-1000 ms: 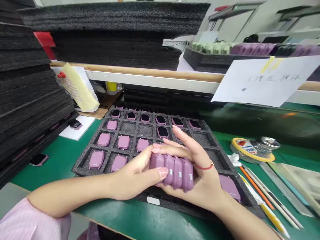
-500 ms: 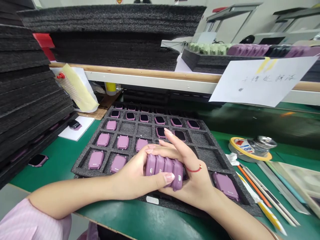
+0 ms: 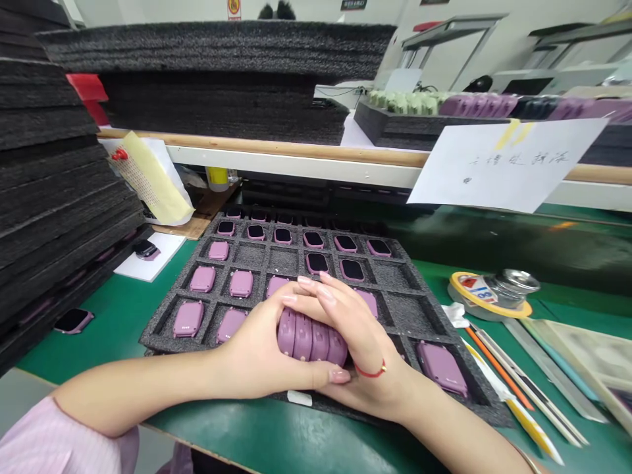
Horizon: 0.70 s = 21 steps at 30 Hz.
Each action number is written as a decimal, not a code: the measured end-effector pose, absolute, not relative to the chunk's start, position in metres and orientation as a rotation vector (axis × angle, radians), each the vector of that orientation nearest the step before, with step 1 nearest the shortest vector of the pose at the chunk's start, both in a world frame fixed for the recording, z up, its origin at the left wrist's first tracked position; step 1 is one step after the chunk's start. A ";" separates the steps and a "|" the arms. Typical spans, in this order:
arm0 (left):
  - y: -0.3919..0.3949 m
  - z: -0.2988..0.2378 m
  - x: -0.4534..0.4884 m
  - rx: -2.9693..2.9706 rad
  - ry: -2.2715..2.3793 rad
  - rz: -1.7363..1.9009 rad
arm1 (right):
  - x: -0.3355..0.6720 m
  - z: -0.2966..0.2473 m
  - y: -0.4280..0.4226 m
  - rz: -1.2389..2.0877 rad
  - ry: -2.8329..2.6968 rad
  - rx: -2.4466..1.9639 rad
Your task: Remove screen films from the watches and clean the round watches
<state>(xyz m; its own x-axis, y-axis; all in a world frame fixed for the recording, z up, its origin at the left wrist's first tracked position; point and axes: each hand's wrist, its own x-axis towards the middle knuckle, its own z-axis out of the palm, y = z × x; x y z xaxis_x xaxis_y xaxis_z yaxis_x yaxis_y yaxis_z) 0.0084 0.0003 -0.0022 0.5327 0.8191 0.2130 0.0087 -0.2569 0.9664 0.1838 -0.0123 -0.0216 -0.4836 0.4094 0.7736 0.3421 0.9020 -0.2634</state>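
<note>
Over the front of the black foam tray, my left hand and my right hand are wrapped around a row of several purple watch cases, pressed side by side. The left thumb lies along the near side of the row, while the right fingers arch over its top; the palms hide both ends. Around them in the tray lie purple cases back up, such as one at front left and a larger one at front right. Farther back, watches with dark screens face up.
Tall foam stacks rise on the left. A loose watch lies on the green table, another on white paper. At right are a tape roll, a glass jar, a steel ruler and pens. A paper note hangs from the shelf.
The held row has rolled in my hands, so the side with small silver buttons no longer faces me. My right fingers have come down over the row; the view has tilted slightly up.
</note>
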 end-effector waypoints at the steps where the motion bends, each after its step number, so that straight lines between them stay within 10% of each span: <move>1: 0.000 -0.001 0.007 1.694 0.705 0.929 | 0.185 -0.021 -0.013 0.107 -2.104 -0.528; 21: -0.002 -0.008 -0.001 2.035 0.525 1.044 | 0.187 -0.018 -0.012 1.401 -1.549 -0.808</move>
